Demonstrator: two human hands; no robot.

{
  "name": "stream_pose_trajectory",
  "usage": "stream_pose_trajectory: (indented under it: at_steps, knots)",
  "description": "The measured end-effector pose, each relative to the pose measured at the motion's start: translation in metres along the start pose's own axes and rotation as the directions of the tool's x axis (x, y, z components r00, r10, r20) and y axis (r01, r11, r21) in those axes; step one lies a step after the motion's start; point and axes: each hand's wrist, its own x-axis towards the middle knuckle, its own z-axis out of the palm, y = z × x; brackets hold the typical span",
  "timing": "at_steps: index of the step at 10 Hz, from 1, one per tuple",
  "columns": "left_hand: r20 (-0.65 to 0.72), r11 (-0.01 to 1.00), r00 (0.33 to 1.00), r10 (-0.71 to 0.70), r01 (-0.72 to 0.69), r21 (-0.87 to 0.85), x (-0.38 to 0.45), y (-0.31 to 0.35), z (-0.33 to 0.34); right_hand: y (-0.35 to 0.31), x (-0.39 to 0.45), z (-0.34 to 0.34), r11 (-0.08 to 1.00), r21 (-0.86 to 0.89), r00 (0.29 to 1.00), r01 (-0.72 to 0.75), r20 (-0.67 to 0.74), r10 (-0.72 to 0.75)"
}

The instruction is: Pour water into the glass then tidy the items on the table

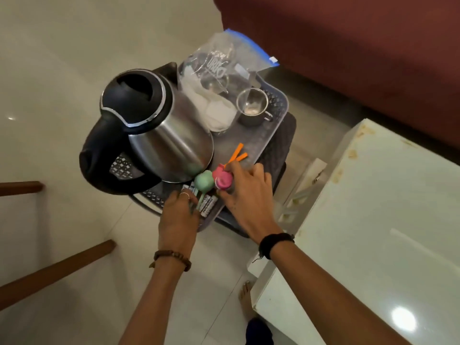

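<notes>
Right hand (245, 192): grip clamped around a small pink-capped bottle (222, 180), fingers curled over its cap and side, at the tray's 6 o'clock edge. A black band sits on the wrist.

Left hand (178, 210): at 7 o'clock of the right hand, fingertips (193, 199) pressed on a mint-green round-headed item (204, 181) with its handle lying along the tray; whether this grip is fully closed cannot be told. A ring shows on one finger, a brown bead bracelet on the wrist.

White printed sachets (208, 204): flat under and beside the green item.

Two orange plastic sticks (237, 155): at 12 o'clock of the right hand, crossing in a V.

Stainless steel electric kettle with black lid and handle (151, 125): upright, at 10 o'clock of the hands, filling the tray's left half.

Small steel cup with side handle (252, 107): upright at 1 o'clock on the tray; contents cannot be told.

Clear zip bag with blue seal (224, 70): at 12 o'clock, holding white cloth-like material.

Grey perforated plastic tray (268, 135): carries all of the above, set on a dark tabletop (278, 150).

White cabinet (373, 220): at 4 o'clock.
</notes>
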Motion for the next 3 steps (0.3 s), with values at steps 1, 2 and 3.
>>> stream_pose_trajectory:
  at_steps: [1,2,3]
  knots:
    - [-0.025,1.000,1.000,0.008,-0.009,-0.013,-0.003,0.005,0.000,-0.002,-0.001,0.001,1.000,-0.016,1.000,-0.005,0.001,0.005]
    - [-0.077,0.996,0.994,0.080,-0.083,-0.039,-0.012,0.017,0.001,-0.001,-0.004,-0.003,0.996,0.085,0.999,0.007,0.039,-0.011]
    - [-0.192,0.973,0.958,0.215,-0.226,-0.039,-0.033,0.035,0.009,0.004,-0.019,-0.015,0.972,0.230,0.999,0.038,-0.039,-0.030]
